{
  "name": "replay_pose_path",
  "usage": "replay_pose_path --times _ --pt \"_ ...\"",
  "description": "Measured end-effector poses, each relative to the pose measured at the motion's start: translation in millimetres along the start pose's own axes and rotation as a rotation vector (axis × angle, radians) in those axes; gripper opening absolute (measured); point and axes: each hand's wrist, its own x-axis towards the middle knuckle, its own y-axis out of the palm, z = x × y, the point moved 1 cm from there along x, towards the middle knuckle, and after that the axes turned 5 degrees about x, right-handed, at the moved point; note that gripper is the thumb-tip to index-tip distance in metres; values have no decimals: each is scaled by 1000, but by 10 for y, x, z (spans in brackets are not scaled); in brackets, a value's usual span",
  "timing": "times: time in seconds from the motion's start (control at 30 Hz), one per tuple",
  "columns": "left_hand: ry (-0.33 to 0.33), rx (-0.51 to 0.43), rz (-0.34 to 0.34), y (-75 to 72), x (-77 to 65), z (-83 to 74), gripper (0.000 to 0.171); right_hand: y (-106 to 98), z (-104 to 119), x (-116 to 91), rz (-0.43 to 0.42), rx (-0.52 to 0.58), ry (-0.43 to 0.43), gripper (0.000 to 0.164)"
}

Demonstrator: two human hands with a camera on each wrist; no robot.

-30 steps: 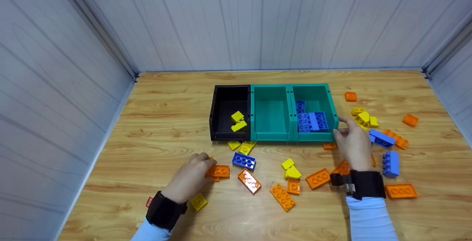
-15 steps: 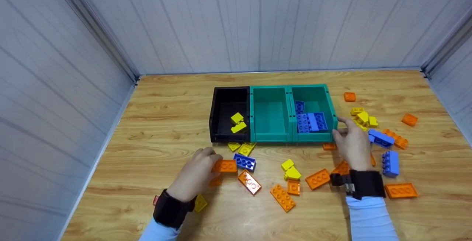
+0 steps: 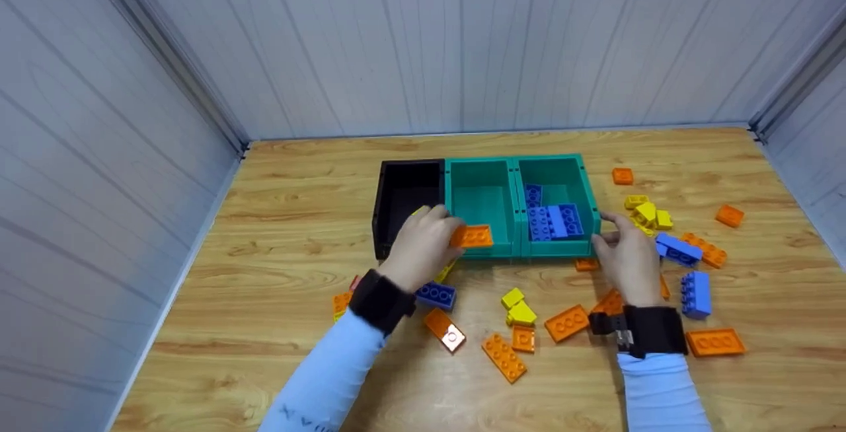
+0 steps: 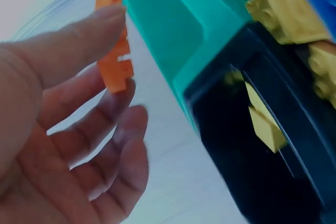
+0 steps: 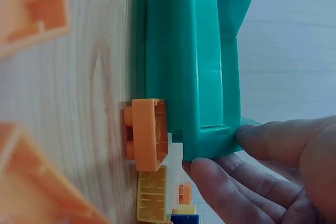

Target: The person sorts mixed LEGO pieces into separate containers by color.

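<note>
The left hand (image 3: 423, 247) pinches an orange brick (image 3: 472, 236) between thumb and fingertips, the other fingers loosely spread; the left wrist view shows the brick (image 4: 113, 40) held on edge at the fingertips (image 4: 105, 22). In the head view the brick hangs at the front wall of the middle bin (image 3: 482, 181), a teal bin that looks empty, between the black bin (image 3: 406, 187) with yellow bricks (image 4: 262, 119) and the right bin (image 3: 558, 174) with blue bricks (image 3: 554, 220).

The right hand (image 3: 624, 257) grips the front right corner of the right bin, thumb on one side of the corner (image 5: 210, 142) and fingers on the other, so the row of bins is braced. A small orange brick (image 5: 147, 135) lies on the table touching that bin's front wall.

The step in hand appears to be dropping the orange brick into the middle bin. To do it well, the brick should probably clear the front wall and sit over the bin's floor before the pinch opens, since a release at the wall could tip it back onto the table (image 3: 297, 174) or across the divider into the black bin. Keeping the brick low would likely limit bouncing. The right hand's hold looks worth keeping, as a knock from the left wrist could shift the bins.
</note>
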Motion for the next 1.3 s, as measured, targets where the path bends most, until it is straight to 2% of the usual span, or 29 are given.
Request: replay_pose_path --times 0.17,0.3,0.4,0.5,0.67,0.83,1.03,1.13,1.3 --pt "-50 173 0 107 320 -67 25 20 6 -9 1 8 -3 45" --pt "-59 311 4 210 514 -117 14 6 7 -3 7 2 -8 45" --pt "-56 356 42 297 616 -163 12 1 10 6 2 -2 -9 44" --pt "-56 389 112 389 693 -213 13 3 14 12 -4 2 -10 44" --pt "-63 428 190 513 768 -283 15 8 -3 13 -16 -2 -15 43" --pt "-53 425 195 512 708 -294 14 19 5 11 -9 2 -4 43" --pt "-28 383 99 323 476 -240 12 12 24 20 -21 2 -14 42" --pt "-24 302 62 224 313 -179 8 14 16 22 -23 -2 -11 42" --pt "-12 97 78 122 18 -71 25 -5 9 23 -10 -4 17 43"
